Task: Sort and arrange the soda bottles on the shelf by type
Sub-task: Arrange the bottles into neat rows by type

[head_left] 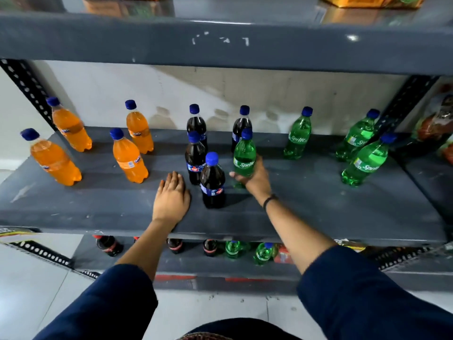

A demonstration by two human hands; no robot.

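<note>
On the grey shelf [318, 207] stand several orange Fanta bottles [130, 158] at the left, several dark cola bottles [212, 182] in the middle and three green Sprite bottles [297, 137] at the right. All have blue caps. My right hand [255, 179] grips another green Sprite bottle [244, 157] from behind, among the colas, and its base is slightly off the shelf. My left hand [171, 198] lies flat on the shelf, palm down, just left of the nearest cola, holding nothing.
The upper shelf's thick front beam [220, 45] overhangs the bottles. Perforated uprights [27, 87] stand at both back corners. A lower shelf holds more cola and green bottles [263, 253]. Snack packets [438, 123] sit at the far right.
</note>
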